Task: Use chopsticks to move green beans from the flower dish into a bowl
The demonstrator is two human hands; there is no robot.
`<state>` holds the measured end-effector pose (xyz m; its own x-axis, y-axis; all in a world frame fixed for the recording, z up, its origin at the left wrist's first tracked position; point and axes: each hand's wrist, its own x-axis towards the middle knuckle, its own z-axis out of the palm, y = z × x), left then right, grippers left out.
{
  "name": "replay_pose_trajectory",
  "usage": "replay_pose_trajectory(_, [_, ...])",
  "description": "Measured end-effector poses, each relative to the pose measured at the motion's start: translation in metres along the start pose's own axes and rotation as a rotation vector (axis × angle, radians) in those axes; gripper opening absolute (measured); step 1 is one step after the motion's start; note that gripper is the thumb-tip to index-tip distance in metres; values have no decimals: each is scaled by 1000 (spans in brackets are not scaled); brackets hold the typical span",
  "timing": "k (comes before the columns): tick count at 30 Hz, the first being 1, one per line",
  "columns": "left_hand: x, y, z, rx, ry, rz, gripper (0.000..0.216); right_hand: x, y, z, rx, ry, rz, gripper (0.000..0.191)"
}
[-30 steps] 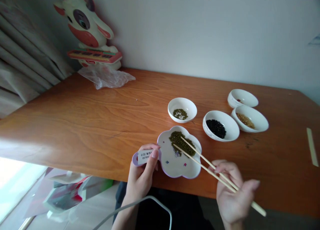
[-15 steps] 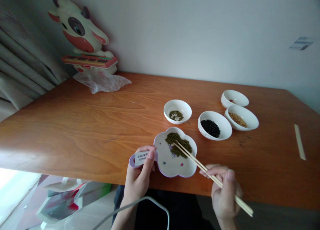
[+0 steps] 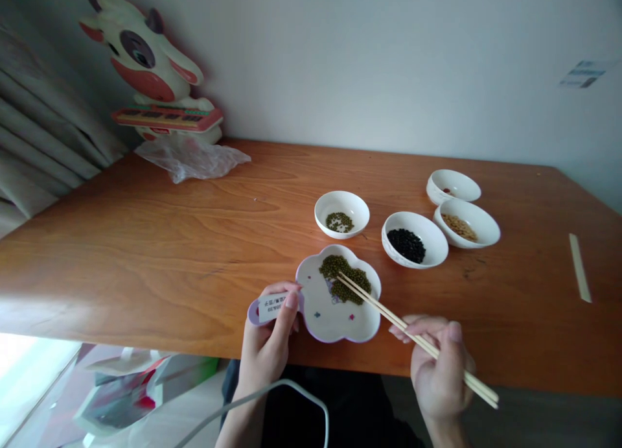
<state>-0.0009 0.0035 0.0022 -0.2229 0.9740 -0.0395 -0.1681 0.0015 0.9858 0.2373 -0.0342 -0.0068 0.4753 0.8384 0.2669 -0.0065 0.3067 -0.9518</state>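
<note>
A flower-shaped dish [image 3: 335, 318] of green beans [image 3: 344, 277] is set below the small white bowl [image 3: 341, 206]; chopsticks [image 3: 389, 314] are tipped into the beans.

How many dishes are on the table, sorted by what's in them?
Green beans: 2, the flower-shaped dish and a small bowl
Black beans: 1 bowl
Tan beans: 1 bowl
Nearly empty: 1 bowl
Total: 5

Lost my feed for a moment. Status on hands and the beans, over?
Left hand grips flower dish handle. Right hand holds chopsticks, tips in green beans. Nothing blocking the small bowl behind.
</note>
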Motion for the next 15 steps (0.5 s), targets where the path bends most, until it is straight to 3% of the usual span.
replay_pose_trajectory(15, [-2, 0, 0, 17, 0, 0, 28, 11, -3, -3, 89, 81, 120, 57])
